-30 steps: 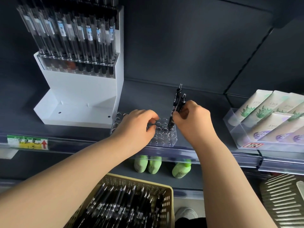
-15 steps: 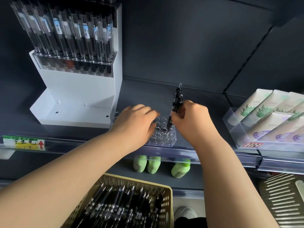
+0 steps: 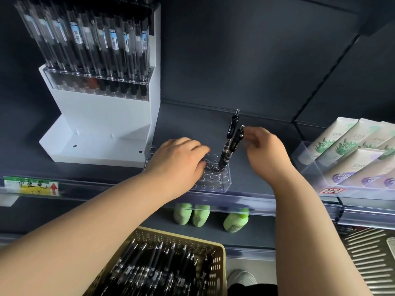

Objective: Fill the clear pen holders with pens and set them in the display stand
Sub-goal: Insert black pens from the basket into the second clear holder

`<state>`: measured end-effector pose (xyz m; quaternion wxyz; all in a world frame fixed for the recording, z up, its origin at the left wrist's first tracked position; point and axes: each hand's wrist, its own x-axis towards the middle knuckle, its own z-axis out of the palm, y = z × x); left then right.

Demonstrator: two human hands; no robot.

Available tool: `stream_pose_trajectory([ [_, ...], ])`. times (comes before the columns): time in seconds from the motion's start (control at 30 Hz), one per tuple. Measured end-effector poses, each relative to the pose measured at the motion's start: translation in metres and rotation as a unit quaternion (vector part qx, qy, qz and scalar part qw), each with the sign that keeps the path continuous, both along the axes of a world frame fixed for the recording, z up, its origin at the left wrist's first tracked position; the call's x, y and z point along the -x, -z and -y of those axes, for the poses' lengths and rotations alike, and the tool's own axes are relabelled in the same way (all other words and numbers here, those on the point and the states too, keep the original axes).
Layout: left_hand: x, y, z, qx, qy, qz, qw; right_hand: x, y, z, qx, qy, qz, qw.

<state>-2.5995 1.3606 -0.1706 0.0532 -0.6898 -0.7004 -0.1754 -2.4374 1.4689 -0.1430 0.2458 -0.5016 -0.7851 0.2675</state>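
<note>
2 pens [image 3: 229,144] stand near-upright at the right end of the holder [image 3: 215,182] on the shelf, tops tilted away. The right hand [image 3: 265,152], just beside them, looks empty, fingers loosely curled. The left hand [image 3: 177,165] rests on the holder. The basket [image 3: 218,263] lies below both.

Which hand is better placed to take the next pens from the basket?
Right. The right hand is free, fingers relaxed beside the two standing pens; the left hand rests on the holder, probably steadying it.
</note>
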Motion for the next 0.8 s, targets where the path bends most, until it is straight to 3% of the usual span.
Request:
stream_pose_trajectory([
  [0.2,0.004,0.000,0.000,0.006,-0.006,0.004,1.000,0.016,0.009,-0.006,0.116,-0.055,-0.233,0.964],
  [0.8,0.002,-0.001,0.000,0.011,-0.005,0.003,1.000,0.011,0.000,0.000,0.005,-0.061,-0.138,0.989],
])
